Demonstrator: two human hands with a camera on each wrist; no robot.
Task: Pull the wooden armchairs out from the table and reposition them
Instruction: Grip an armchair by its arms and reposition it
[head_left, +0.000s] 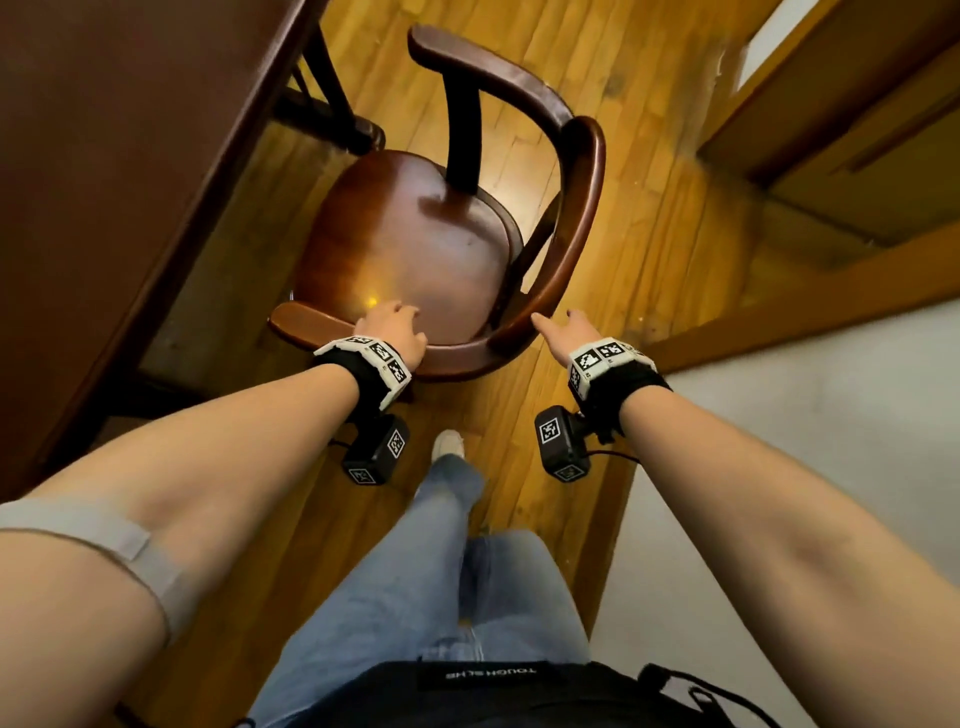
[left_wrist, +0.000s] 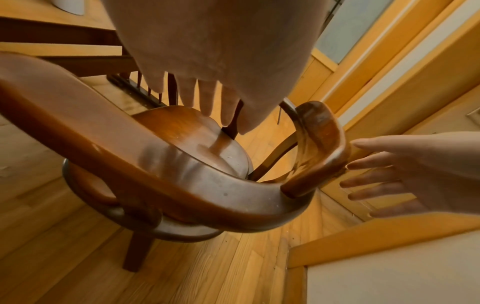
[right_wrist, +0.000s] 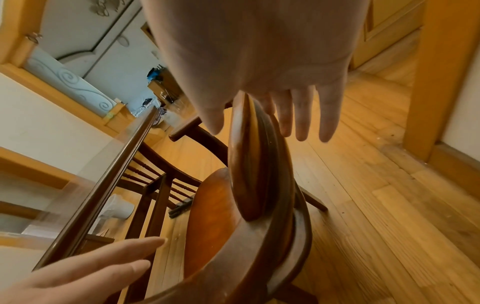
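here both hands (head_left: 395, 332) (head_left: 569, 335) hover flat-fingered over the armchair's (head_left: 415, 244) curved rail.

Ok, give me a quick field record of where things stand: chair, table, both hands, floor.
chair: wooden armchair, clear of the table, seat fully in view, curved back rail nearest the person
table: dark wooden table at the left, its edge beside the chair
left hand: left hand open, fingers straight, over the back rail, not gripping
right hand: right hand open, fingers spread at the rail's right bend, no grip
floor: wood plank floor, a doorway threshold to the right
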